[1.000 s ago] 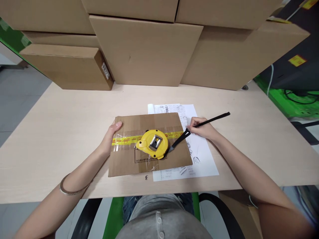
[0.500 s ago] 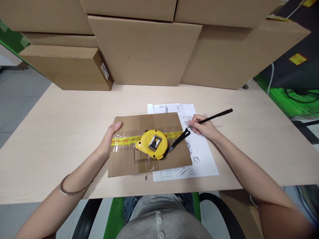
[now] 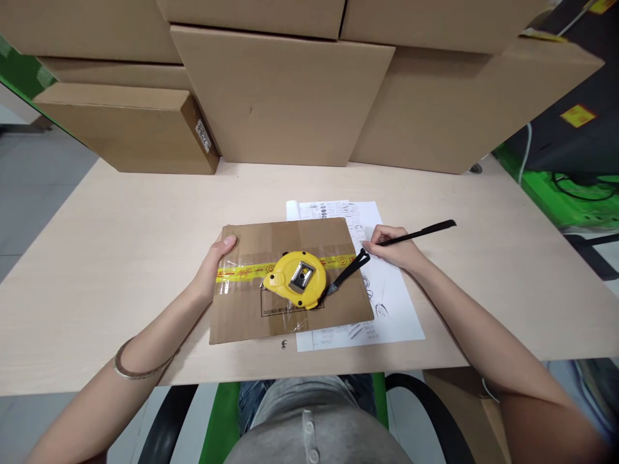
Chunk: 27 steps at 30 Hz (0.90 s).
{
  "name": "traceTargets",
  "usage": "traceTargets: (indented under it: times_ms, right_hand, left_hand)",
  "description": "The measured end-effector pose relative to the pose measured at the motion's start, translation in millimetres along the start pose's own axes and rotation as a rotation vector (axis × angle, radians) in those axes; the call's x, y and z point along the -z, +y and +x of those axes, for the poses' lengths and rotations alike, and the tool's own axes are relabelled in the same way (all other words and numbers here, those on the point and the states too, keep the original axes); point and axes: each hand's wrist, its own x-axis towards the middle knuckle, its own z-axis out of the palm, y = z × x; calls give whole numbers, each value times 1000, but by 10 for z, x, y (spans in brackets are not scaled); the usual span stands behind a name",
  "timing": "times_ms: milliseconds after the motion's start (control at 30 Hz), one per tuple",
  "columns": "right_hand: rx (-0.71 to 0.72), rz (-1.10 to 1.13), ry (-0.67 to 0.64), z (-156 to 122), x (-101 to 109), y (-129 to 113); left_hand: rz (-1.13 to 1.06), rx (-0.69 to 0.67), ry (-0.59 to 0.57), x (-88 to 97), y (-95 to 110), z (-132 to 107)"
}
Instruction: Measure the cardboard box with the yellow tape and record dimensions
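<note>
A flat piece of brown cardboard with a strip of yellow printed tape lies on the table. My left hand grips its left edge, thumb on top and fingers hidden beneath. On the cardboard rests a yellow tape measure, its black wrist strap stretching to the right. Partly under the cardboard are white paper sheets with print and pen doodles. Over the paper's right side, my right hand is closed around a black pen, its tip near the strap's end.
Large cardboard boxes are stacked along the back of the table. A smaller box stands at the back left. Below the front edge are the chair's black armrests. A dark panel with yellow labels and cables is at the right.
My right hand has shifted slightly and the pen has tilted lower, its back end dropping a little. My left hand, the cardboard and the tape measure stay in place.
</note>
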Motion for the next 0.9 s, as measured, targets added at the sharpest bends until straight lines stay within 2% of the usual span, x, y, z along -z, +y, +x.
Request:
traceTargets:
  times_ms: [267,900]
  right_hand:
    - [-6,-6,-47,-5,4,-21]
    - [10,-57,-28,31,6,1]
  left_hand:
    - [-19,-16,-9,6,-13,9]
    - [-10,-9,-20,29,-31,15]
